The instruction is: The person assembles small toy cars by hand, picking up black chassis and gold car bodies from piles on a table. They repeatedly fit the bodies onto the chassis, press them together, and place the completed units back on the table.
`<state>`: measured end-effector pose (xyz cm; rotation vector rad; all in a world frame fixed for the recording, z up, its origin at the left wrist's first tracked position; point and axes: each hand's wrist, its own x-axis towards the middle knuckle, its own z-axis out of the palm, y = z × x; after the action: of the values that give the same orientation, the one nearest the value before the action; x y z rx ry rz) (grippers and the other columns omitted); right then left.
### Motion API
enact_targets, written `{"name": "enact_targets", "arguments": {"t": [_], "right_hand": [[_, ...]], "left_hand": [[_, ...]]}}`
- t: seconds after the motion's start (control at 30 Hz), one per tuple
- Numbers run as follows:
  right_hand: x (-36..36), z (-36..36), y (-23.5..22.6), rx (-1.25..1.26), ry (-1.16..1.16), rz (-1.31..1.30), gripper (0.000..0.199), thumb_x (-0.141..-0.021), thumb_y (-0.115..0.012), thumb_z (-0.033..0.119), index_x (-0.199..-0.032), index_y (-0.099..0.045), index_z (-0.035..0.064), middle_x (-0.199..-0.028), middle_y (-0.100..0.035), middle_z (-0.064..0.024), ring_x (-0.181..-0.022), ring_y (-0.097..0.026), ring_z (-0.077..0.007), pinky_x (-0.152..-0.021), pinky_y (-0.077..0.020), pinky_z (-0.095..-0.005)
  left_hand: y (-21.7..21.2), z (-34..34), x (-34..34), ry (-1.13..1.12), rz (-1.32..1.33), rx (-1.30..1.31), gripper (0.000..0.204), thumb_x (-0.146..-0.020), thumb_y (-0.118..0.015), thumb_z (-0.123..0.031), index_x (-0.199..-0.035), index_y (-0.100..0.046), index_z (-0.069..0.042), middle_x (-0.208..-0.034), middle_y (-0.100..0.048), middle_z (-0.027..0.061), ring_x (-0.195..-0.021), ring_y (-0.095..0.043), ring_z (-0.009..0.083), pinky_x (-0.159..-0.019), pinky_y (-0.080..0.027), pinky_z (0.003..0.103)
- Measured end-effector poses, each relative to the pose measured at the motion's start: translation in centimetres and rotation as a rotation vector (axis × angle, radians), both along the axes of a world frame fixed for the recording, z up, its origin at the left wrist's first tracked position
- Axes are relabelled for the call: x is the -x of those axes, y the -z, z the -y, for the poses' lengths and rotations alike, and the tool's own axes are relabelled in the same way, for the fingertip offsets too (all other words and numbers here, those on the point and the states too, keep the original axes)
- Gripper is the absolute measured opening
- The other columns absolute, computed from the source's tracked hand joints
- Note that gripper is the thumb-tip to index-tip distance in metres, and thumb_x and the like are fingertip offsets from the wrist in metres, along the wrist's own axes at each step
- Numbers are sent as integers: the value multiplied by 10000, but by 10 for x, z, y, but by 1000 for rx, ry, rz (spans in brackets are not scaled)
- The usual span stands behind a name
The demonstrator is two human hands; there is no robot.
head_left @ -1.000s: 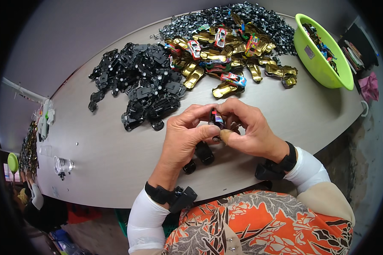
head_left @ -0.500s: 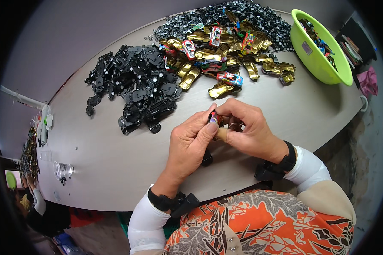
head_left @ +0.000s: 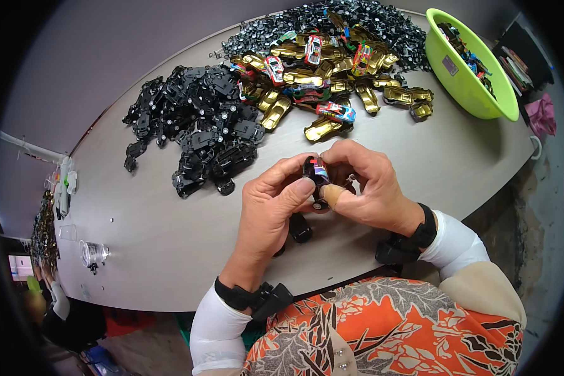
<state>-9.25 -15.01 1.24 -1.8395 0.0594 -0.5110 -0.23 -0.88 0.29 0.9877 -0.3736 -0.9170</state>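
Note:
Between my two hands, above the middle of the table, is a small dark toy car (head_left: 320, 170) with a bright multicoloured patch and a wheel showing. My left hand (head_left: 271, 197) pinches it from the left, thumb on its side. From the right, my right hand (head_left: 371, 188) grips it; its thumb, wrapped in a tan covering, presses near the wheel. Fingers hide much of the car. Below my left hand lies a black part (head_left: 301, 229), partly covered. Beyond the hands are a heap of black toy car bases (head_left: 216, 119) and a pile of gold and coloured car bodies (head_left: 304, 78).
Small wheel pieces (head_left: 257, 41) spread along the far edge. A lime-green basin (head_left: 445, 70) with coloured pieces stands at the far right. A clear plastic cup (head_left: 94, 252) sits on the left. Another person's sleeve (head_left: 59, 301) shows at the lower left.
The toy car has turned in my fingers, so more of its dark side and a wheel show. My left hand has shifted slightly left, uncovering more of the black part below.

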Motion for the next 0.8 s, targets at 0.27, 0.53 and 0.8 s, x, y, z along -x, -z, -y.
{"name": "enact_targets", "arguments": {"t": [0.27, 0.53, 0.8], "right_hand": [[1, 0, -3, -56, -34, -57, 203, -736, -604, 16, -926, -532, 20, -695, -539, 19, -586, -441, -11, -513, -377, -184], [1, 4, 6, -227, -65, -16, 278, -729, -633, 29, -985, -527, 40, -755, -526, 26, -645, -460, -16, -547, -384, -182], [-1, 5, 8, -189, -41, -15, 300, -721, -632, 25, -1008, -550, 32, -748, -528, 15, -647, -474, -29, -556, -404, -191]], "left_hand": [[6, 0, -3, -1, 71, 19, 317, -829, -629, -62, -1131, -585, 22, -1022, -575, 36, -851, -574, 94, -669, -508, 192], [0, -3, -6, -3, 32, 19, 327, -827, -624, -50, -1143, -578, 22, -1032, -579, 45, -842, -573, 85, -666, -503, 192], [0, -4, -7, -3, -42, 22, 324, -812, -640, -39, -1129, -590, 4, -1009, -601, 44, -854, -593, 98, -683, -530, 207]]}}
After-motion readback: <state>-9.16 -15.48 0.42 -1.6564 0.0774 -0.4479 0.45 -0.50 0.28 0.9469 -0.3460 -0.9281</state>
